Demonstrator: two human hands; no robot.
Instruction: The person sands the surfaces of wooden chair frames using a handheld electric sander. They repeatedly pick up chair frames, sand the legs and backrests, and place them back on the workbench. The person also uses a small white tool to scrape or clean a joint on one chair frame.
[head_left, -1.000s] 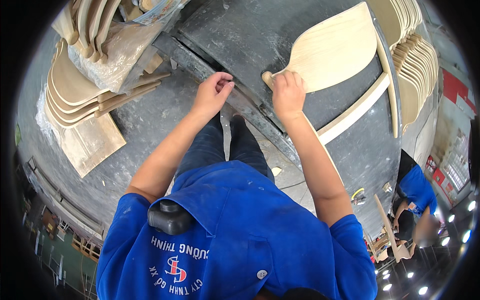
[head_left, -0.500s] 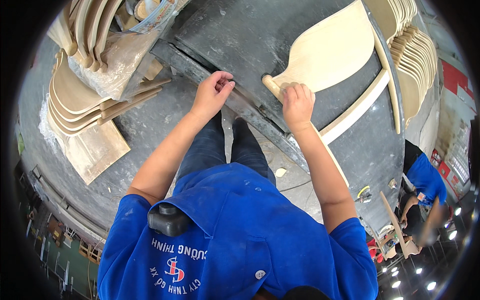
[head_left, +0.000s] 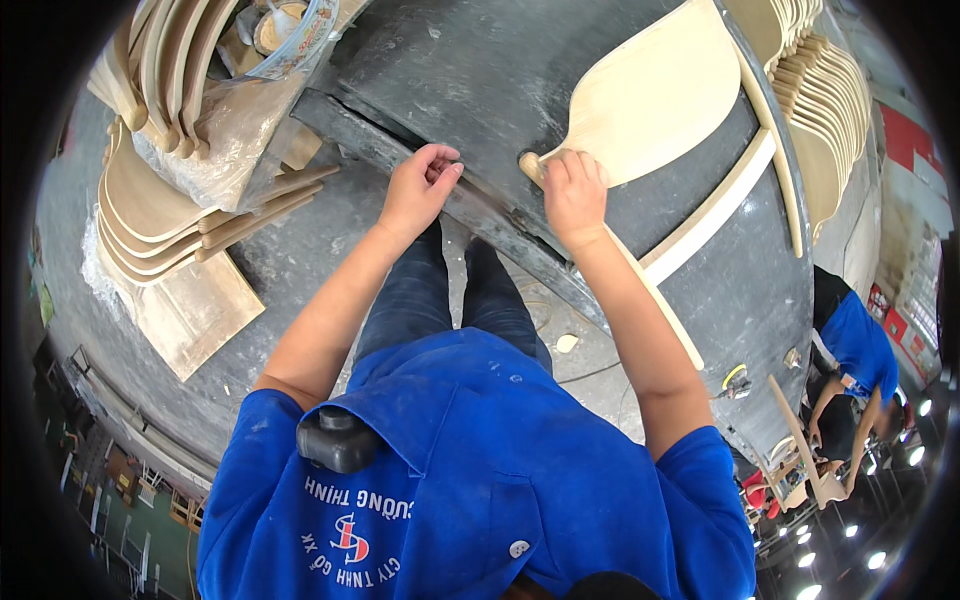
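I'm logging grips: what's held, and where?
The right hand is on the near wooden rail by its rounded end; gripping can't be told. Left hand: nothing visible.

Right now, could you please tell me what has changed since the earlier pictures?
The right hand moved along the wooden rail, away from its rounded end, then back toward it; whether its grip loosened is hidden. The left hand stayed loosely curled, holding nothing visible, and the leaf-shaped panel stayed in place.

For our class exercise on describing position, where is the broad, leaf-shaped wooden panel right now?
In the head view, the leaf-shaped wooden panel is right of centre near the top, against the dark tabletop, its narrow end by the right hand.
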